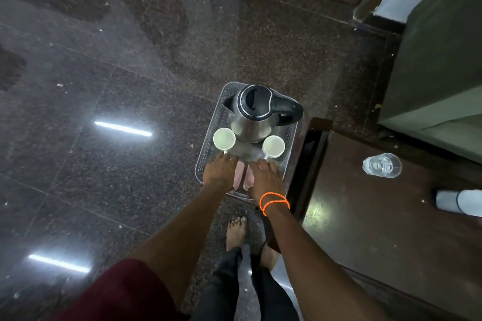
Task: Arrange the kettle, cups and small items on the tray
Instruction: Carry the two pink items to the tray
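- Two hands are down on the near end of the tray [208, 146]; left hand [217, 172] sits at the handle of the left cup [224, 138], right hand [266, 177] at the handle of the right cup [273, 147]; fingertips look to touch or pinch the handles, but from above I cannot tell whether either hand is clenched on one or just resting there
- Kettle [254, 112] stands upright at the far end of the tray, lid shut, spout pointing left, handle to the right; both cups upright and just near of it, one each side, close to its base
- Two pink sachets [238, 174] lie flat between the hands at the near edge; partly hidden by the hands, so their exact placing is unclear
- Tray appears to be at floor level or held above the dark floor [104, 73]; which one, I cannot tell; dark table [378, 229] just right of it carries a clear glass [382, 165]
- Judged step: fine adjustment of cup positions; kettle, cups and sachets are already on the tray, so the task looks near done
- Next move calls for: small turns on the handles to square the cups symmetrically, no nudging the kettle; then line up the sachets, let go cleanly
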